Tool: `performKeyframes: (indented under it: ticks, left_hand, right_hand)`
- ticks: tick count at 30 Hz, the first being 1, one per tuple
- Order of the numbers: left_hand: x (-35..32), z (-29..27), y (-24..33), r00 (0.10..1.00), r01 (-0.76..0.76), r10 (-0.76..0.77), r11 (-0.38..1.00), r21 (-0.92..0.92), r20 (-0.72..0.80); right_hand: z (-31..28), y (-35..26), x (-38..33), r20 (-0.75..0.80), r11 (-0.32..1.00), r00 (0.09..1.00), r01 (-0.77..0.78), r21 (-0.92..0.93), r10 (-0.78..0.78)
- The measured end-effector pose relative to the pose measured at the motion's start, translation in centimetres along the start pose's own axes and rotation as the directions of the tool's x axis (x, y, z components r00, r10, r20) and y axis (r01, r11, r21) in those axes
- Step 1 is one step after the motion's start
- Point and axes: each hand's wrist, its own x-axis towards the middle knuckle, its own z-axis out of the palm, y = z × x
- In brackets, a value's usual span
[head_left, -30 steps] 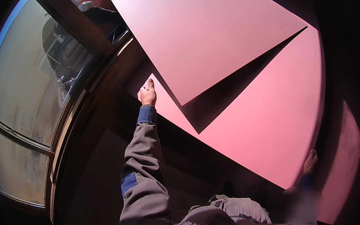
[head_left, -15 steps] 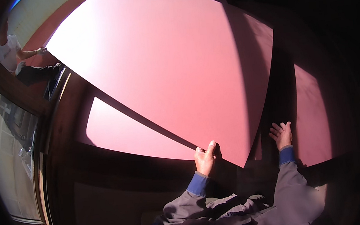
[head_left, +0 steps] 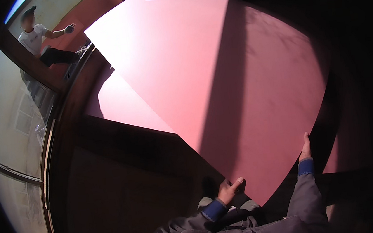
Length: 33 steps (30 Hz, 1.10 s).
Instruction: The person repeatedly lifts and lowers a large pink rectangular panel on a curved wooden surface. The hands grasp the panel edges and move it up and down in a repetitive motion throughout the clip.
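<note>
A large flat red-pink board [head_left: 219, 81] fills the middle of the head view, raised above a second red board [head_left: 117, 103] that lies under it at the left. My left hand [head_left: 229, 189] grips the big board's near corner, thumb on top. At the board's right edge my right hand [head_left: 305, 148] lies flat against it, fingers pointing up. Both arms wear grey sleeves with blue cuffs. A broad dark shadow band runs down the board.
A dark wooden frame [head_left: 67, 124] curves along the left, with pale glass panes [head_left: 11, 135] beyond it. A person in a white shirt and dark cap [head_left: 37, 34] stands at the upper left, arm stretched out. Another person's hand shows at the top edge.
The big board has swung round and now fills more of the view. My left hand moved from its far corner to the near corner; my right hand now rests on the right edge.
</note>
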Motion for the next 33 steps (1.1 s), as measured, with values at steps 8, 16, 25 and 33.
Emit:
performKeyframes:
  ticks: [8,16,25,33]
  left_hand:
    - [-7.2,5.8,-6.6,0.958,0.28,-0.281,0.96,0.019,0.051]
    - [-15.3,1.1,-6.5,0.959,0.275,-0.269,0.959,-0.063,0.084]
    - [-22.8,-15.2,-1.9,0.988,0.09,-0.089,0.996,-0.004,-0.129]
    - [-25.7,-36.8,5.1,0.739,-0.103,0.542,0.677,0.728,-0.4]
  right_hand:
    - [-18.0,1.1,0.1,-0.069,0.998,0.997,-0.028,0.055,0.032]
    - [-22.0,1.9,-6.1,0.011,0.994,1.0,0.004,0.105,-0.005]
    - [-15.1,15.4,-21.0,-0.063,0.988,0.992,0.113,0.107,-0.106]
    - [3.7,27.0,-39.8,0.14,0.961,0.987,-0.108,0.254,0.074]
